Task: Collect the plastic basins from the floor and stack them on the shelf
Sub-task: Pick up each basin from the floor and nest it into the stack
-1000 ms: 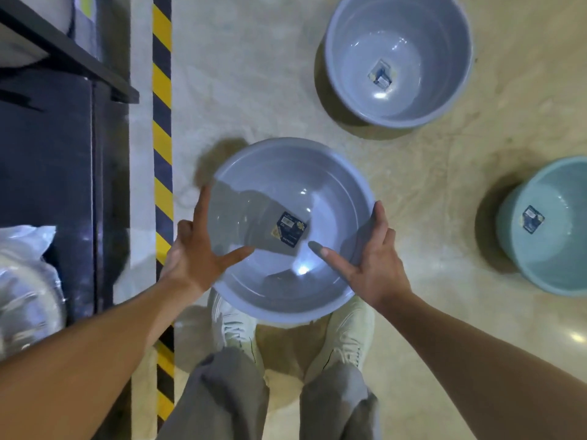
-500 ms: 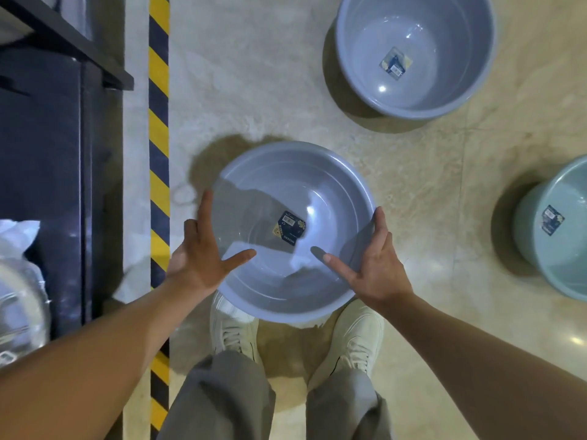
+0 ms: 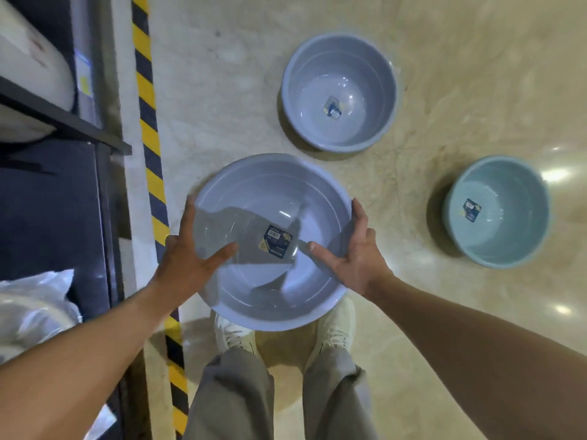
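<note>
I hold a wide grey-blue plastic basin point(image 3: 266, 192) level above my shoes. My left hand point(image 3: 187, 258) grips its left rim, thumb inside the bowl. My right hand point(image 3: 352, 252) grips the right rim the same way. A dark label lies in the basin's bottom. A second grey-blue basin point(image 3: 340, 71) stands on the floor further ahead. A pale teal basin point(image 3: 508, 236) stands on the floor to the right. The dark shelf point(image 3: 63, 122) runs along the left edge.
A yellow-and-black hazard stripe point(image 3: 149, 128) runs along the floor beside the shelf. White wrapped goods point(image 3: 28, 68) lie on an upper shelf level and plastic-wrapped items point(image 3: 35, 300) on a lower one. The floor is beige polished stone.
The held basin has risen from the floor with both hands still on its rim. The view has pulled back, so the two floor basins look smaller and sit nearer the middle.
</note>
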